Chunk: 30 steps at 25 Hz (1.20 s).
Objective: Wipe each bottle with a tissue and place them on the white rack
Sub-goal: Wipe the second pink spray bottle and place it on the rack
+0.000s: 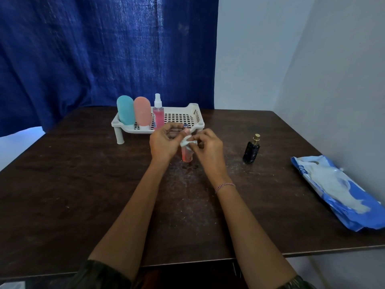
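Right grip [206, 144] presses tissue [186, 142] against bottle [186, 156] (upright).

White rack [193, 108], teal btl [125, 110], pink btl [142, 112], black btl [251, 152] w/ gold cap [257, 136], blue curtain [104, 49], dk brown table [83, 184].

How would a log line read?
left hand: orange bottle | right hand: tissue, wiping | rack: three bottles | table: black bottle

Looks like a home room, not a workplace: a heavy blue curtain [104, 49] hangs across the far left, with plain white walls [270, 49] at the far right. The dark wooden desk [83, 195] carries a white rack [194, 111] of toiletry bottles [125, 110] and a tissue pack [337, 190] at right.
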Each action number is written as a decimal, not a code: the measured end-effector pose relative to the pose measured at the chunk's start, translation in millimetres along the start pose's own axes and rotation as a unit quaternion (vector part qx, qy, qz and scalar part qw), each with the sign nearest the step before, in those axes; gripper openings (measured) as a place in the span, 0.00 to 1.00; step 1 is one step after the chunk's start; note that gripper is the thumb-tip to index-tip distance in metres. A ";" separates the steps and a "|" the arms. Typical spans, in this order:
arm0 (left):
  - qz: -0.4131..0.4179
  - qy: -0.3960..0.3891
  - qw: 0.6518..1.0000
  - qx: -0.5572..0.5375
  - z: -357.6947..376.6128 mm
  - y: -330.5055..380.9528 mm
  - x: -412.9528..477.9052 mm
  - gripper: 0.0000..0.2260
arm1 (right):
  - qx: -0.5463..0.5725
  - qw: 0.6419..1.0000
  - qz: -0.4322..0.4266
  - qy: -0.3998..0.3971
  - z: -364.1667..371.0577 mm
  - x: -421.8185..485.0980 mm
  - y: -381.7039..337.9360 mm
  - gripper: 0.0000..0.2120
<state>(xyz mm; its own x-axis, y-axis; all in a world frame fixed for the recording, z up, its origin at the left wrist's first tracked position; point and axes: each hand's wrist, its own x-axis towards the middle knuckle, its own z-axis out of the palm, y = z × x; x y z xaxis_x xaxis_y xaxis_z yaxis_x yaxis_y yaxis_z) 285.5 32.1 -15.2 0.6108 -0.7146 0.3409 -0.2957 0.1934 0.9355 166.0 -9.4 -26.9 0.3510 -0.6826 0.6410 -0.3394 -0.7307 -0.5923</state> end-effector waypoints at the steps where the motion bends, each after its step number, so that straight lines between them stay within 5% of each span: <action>1: -0.009 0.009 1.000 -0.002 -1.2 -0.1 0.9 0.08 | -0.015 1.000 0.002 -0.022 1.5 -0.9 0.7 0.08; 8: -0.021 0.025 0.999 -0.021 -3.9 -1.2 3.2 0.11 | -0.002 0.999 -0.032 0.037 4.0 -4.5 -9.1 0.09; 16: -0.094 0.077 0.991 -0.053 -8.0 -4.7 7.8 0.13 | -0.072 0.994 0.021 -0.083 2.8 -2.0 4.1 0.09; 22: -0.077 0.058 0.995 -0.028 -4.4 -1.3 3.8 0.13 | -0.071 0.997 -0.045 0.001 8.5 -5.5 -12.9 0.08; 30: -0.085 0.073 0.994 -0.016 -6.0 -7.7 9.1 0.14 | -0.188 0.966 0.069 -0.162 -0.4 -2.6 12.0 0.11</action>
<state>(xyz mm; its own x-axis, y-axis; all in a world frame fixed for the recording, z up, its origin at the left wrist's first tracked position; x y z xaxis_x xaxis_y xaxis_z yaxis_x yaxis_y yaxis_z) 297.7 28.2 -18.8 0.7506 -0.6345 0.1845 -0.1565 0.1006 0.9825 160.7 -16.4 -35.5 0.5130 -0.7855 0.3462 -0.6745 -0.6183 -0.4035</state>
